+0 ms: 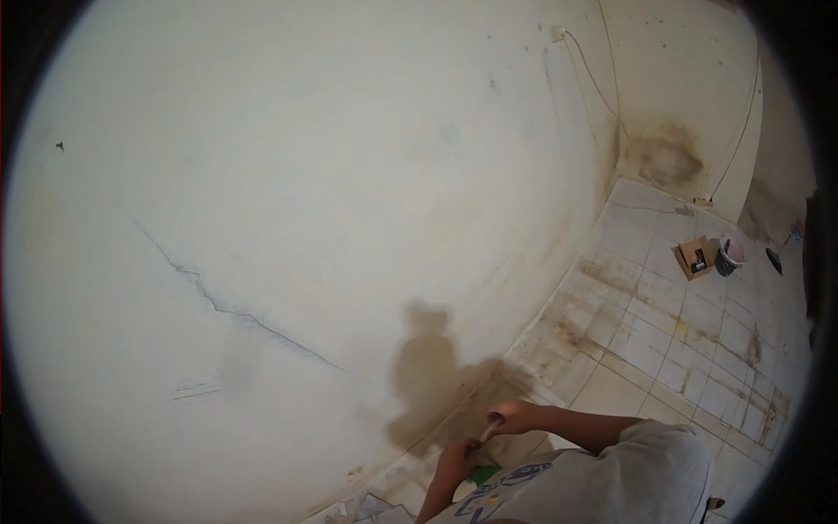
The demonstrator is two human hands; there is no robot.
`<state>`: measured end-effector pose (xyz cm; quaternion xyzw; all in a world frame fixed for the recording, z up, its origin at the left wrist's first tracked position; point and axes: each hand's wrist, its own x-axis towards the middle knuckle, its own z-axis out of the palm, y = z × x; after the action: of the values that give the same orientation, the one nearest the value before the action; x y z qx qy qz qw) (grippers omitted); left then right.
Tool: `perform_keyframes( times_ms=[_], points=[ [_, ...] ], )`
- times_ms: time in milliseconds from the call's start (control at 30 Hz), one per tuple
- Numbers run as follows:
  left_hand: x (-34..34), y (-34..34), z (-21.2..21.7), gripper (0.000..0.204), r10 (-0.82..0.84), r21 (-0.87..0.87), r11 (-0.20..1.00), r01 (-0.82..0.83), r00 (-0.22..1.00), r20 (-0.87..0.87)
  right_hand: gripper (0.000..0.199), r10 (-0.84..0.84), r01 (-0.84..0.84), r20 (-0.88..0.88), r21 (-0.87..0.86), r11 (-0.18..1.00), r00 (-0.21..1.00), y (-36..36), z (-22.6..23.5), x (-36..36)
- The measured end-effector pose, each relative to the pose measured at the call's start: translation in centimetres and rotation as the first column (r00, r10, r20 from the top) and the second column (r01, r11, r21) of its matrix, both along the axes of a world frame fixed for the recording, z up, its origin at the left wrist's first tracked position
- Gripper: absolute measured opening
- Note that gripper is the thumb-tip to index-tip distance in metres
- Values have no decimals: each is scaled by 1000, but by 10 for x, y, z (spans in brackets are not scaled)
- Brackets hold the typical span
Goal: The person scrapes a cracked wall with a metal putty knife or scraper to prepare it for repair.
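My right hand (515,417) is closed at the end of a short, pale, stick-like piece (491,429), low in the view in front of my shirt. My left hand (456,460) is closed at the other end of the same piece, just below and to the left. What kind of thing it is cannot be made out at this size. A green object (482,474) shows beside my left hand, partly covered by it and by the shirt; whether I hold it is unclear.
A whitish wall (279,175) with a long jagged crack (209,301) fills the left. On the stained tile floor (642,341) stand an open cardboard box (694,258) and a bucket (730,255). Cables hang near the far corner. Grey flat pieces (374,508) lie at the wall's foot.
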<state>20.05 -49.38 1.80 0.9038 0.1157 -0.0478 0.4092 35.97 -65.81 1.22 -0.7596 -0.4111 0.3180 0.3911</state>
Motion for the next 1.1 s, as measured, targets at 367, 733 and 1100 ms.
perform_keyframes(
  times_ms=[367,733,1100],
  points=[
    [61,-172,-19,15,-629,256,701,666,746,-219,42,105,-123,-88,-231,965,991,-185,-9,-44],
    [138,-230,52,16,-597,249,764,595,799,-75,31,-281,287,-100,53,956,955,-236,13,3],
    [336,-234,-11,34,-513,147,857,494,847,141,33,-275,329,272,-179,927,922,-246,-18,196]
  ],
)
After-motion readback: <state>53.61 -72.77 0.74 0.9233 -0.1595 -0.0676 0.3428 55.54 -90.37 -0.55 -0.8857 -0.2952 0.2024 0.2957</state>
